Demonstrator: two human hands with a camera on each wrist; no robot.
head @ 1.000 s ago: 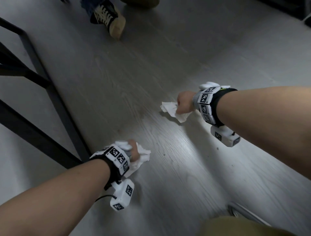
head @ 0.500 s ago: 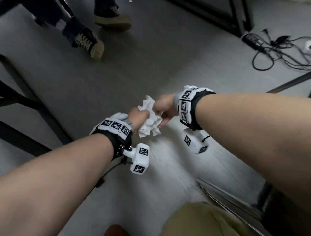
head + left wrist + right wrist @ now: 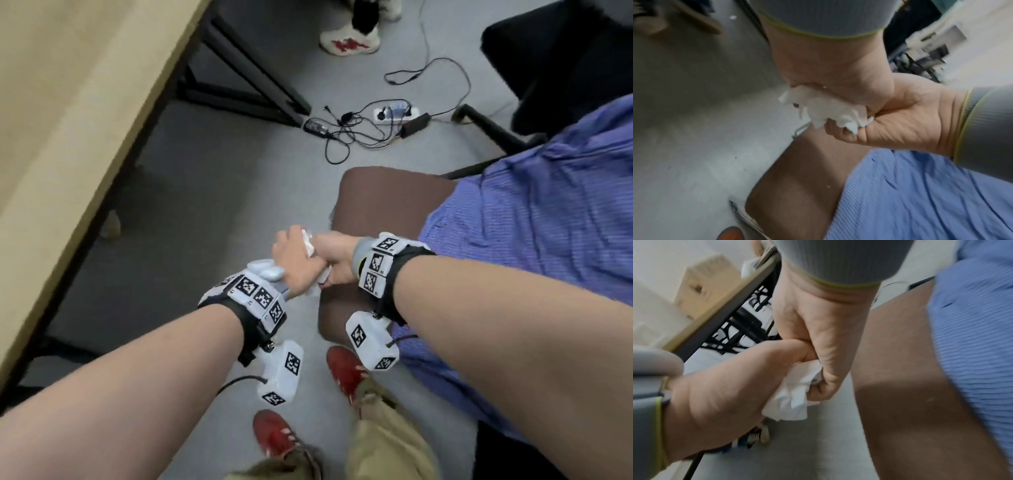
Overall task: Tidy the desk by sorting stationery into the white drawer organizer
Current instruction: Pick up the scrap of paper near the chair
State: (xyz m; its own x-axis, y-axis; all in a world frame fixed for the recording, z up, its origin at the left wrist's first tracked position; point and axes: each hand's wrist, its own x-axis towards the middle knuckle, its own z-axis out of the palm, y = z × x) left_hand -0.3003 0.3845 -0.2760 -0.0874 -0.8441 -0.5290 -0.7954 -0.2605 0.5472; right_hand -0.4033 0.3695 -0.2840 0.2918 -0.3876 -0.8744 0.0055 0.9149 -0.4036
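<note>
My two hands meet in mid air over the grey floor, both gripping one crumpled white tissue wad. My left hand curls over it from the left, and my right hand clasps it from the right. In the left wrist view the tissue wad bulges out between my left hand and my right hand. The right wrist view shows the tissue wad hanging below my right hand and against my left hand. No stationery or white drawer organizer is in view.
A tan desk on black legs runs along the left. A brown chair seat draped with blue cloth is to the right. Cables and a power strip lie on the floor beyond. My red shoes are below; another person's shoe is far off.
A second ago each hand pressed its own tissue on the floor, apart. They came together, joined the tissues into one wad and lifted, while the view swung toward the desk and chair.
</note>
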